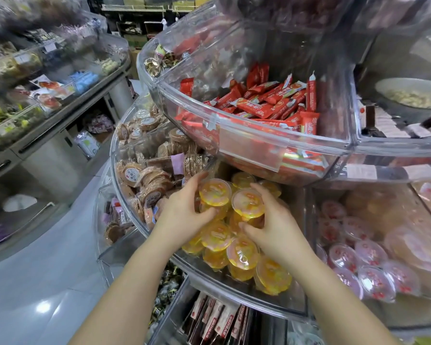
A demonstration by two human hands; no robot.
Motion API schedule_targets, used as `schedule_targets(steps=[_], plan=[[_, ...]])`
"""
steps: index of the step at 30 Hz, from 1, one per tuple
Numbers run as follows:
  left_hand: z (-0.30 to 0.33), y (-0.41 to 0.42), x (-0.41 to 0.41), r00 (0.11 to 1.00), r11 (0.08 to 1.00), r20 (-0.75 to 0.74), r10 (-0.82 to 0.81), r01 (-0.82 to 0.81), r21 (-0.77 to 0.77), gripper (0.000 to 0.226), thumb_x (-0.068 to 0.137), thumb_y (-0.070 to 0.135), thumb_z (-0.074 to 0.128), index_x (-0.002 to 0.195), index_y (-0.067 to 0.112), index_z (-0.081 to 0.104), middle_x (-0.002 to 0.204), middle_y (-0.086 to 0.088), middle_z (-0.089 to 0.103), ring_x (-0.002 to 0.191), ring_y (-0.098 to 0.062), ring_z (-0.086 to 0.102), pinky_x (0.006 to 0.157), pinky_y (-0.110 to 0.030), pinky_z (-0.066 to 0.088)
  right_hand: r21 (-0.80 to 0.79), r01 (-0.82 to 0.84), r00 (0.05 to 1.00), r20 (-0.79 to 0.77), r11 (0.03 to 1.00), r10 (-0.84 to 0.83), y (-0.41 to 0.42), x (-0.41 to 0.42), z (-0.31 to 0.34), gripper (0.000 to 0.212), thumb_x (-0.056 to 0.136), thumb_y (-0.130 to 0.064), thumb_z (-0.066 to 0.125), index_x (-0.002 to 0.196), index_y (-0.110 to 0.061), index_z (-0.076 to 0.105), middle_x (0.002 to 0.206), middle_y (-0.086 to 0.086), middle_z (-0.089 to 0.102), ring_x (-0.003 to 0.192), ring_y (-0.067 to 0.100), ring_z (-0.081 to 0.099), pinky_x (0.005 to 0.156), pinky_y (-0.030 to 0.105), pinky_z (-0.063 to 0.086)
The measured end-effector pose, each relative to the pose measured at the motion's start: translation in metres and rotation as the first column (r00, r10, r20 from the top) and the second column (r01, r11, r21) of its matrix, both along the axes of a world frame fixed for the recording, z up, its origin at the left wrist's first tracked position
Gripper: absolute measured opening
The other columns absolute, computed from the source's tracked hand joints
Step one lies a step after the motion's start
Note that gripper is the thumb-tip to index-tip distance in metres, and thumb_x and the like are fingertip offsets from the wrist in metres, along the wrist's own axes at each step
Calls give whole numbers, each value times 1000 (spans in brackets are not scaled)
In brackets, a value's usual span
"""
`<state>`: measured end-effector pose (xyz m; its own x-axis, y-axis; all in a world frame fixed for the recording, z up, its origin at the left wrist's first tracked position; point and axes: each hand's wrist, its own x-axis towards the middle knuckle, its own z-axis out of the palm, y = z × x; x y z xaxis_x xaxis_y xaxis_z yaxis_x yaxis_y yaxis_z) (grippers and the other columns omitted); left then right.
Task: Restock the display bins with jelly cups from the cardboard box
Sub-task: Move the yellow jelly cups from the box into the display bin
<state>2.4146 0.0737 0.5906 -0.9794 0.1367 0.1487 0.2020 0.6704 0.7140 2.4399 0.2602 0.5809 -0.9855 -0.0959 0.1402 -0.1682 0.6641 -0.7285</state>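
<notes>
**Two cups going into the yellow bin**

Two yellow jelly cups sit at the top of the heap, one in each hand. The left hand (184, 210) curls its fingers round the left cup (215, 192), thumb below and fingertips over the far rim. The right hand (275, 225) holds the right cup (248, 202) the same way, thumb tucked under its near edge. Both cups are lid-up and touch each other, and they rest on or just above the pile (234, 247) of like cups beneath; whether they are already set down I cannot quite tell.

That pile fills the middle bin (234, 292) of the curved clear display, heaped toward the front wall with room left toward the back. Just to the right, behind a clear divider, lies a bin of red cups (364, 260). To the left, a bin holds round brown cakes (144, 175) in wrappers. Above, the upper tier carries red bars (266, 105), its front wall overhanging the back of the yellow bin.

The step in hand looks like placing: cups brought to the bin and being settled on the heap. The box is not in view, so the next move likely calls for letting go of both cups where they will not slide, perhaps nudging them toward the emptier back, then drawing the hands out under the overhang without knocking the front cups over the low wall, and turning back to the box for more.
</notes>
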Motion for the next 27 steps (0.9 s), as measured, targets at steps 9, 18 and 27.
schedule_targets(steps=[9, 18, 27], plan=[[-1, -5, 4, 1000, 995, 8, 18, -18, 102, 74, 70, 24, 78, 135, 26, 42, 120, 12, 56, 106, -6, 59, 92, -24, 47, -3, 53, 998, 47, 999, -53, -1, 5, -1, 91, 70, -28, 78, 143, -30, 24, 138, -11, 46, 126, 8, 42, 92, 12, 29], [2, -53, 62, 985, 902, -16, 169, -148, 406, 47, 77, 23, 70, 110, 50, 53, 107, 19, 65, 99, 4, 60, 86, -19, 50, -7, 114, 950, -291, 993, -111, -35, 46, 42, 50, 68, -38, 73, 110, -30, 48, 98, -17, 43, 79, 2, 46, 73, 8, 36], [-130, -169, 226, 678, 510, 332, 655, -722, 467, 26, 82, 5, 66, 82, 31, 67, 79, 4, 71, 76, -1, 64, 70, -5, 46, -217, -708, 592, 336, 672, 733, -205, 132, -81, 19, 78, -30, 63, 97, -30, 59, 83, -10, 59, 63, 4, 52, 62, 14, 41]])
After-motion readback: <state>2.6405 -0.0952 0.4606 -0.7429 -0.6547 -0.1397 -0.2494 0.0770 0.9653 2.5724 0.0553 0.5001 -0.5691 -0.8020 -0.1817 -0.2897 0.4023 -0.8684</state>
